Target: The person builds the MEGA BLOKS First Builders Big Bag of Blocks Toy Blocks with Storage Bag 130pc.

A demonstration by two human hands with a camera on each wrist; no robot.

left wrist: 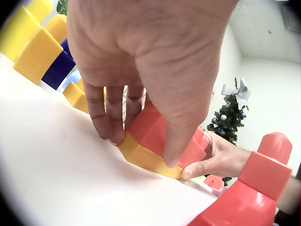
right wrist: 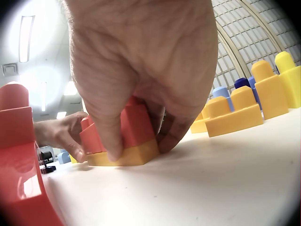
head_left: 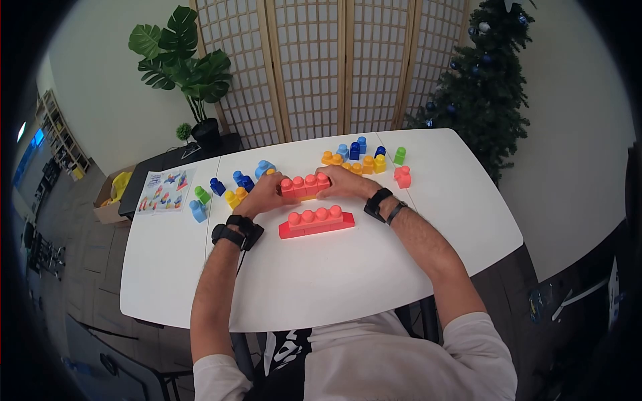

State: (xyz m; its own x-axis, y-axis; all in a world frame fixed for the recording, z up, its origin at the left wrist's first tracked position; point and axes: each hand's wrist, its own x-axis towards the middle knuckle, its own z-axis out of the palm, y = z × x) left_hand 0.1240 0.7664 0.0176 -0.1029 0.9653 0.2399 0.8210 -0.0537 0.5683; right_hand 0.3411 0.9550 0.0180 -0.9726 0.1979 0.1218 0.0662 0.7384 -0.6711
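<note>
Both hands hold one toy block assembly from its two ends, low over the white table. Its top is a row of red building blocks (head_left: 305, 186) with round studs, and beneath lies a yellow block layer (left wrist: 146, 157). My left hand (head_left: 265, 194) grips the left end, thumb on the near side and fingers on the far side. On the right end, my right hand (head_left: 348, 182) pinches likewise, its thumb (right wrist: 113, 146) against the near face. Nearer my body stands a second red block assembly (head_left: 316, 227) with sloped ends and a studded row on top.
Loose yellow blocks (head_left: 235, 197), blue blocks (head_left: 217, 186) and a green block (head_left: 202, 194) lie left. More orange and blue blocks (head_left: 354, 151) stand beyond the right hand, with a red block (head_left: 402, 177) farther right. A printed sheet (head_left: 165, 192) lies at the table's left.
</note>
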